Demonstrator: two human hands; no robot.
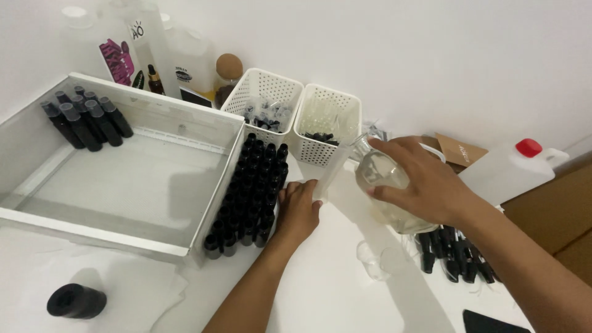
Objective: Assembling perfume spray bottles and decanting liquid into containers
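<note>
Beside the vials: the left hand [298,208] rests on the white table [327,296], fingers curled narrow, touching the right edge of the block of black vials [250,191] and steadying the foot of a clear tube [333,169].
Right hand: the right hand [425,182] grips a clear flask [385,191], tilted with its neck toward the tube.
Flask: right of the vials, held above the table.
Tray: a white tray [37,191] lies left of the vials, with a few black bottles [86,120] in its far corner.
Baskets: two white baskets [290,98] stand behind the vials.
Caps: black caps [453,253] lie well right of the vials.
Jug: a red-capped jug [512,166] lies beyond them.
</note>
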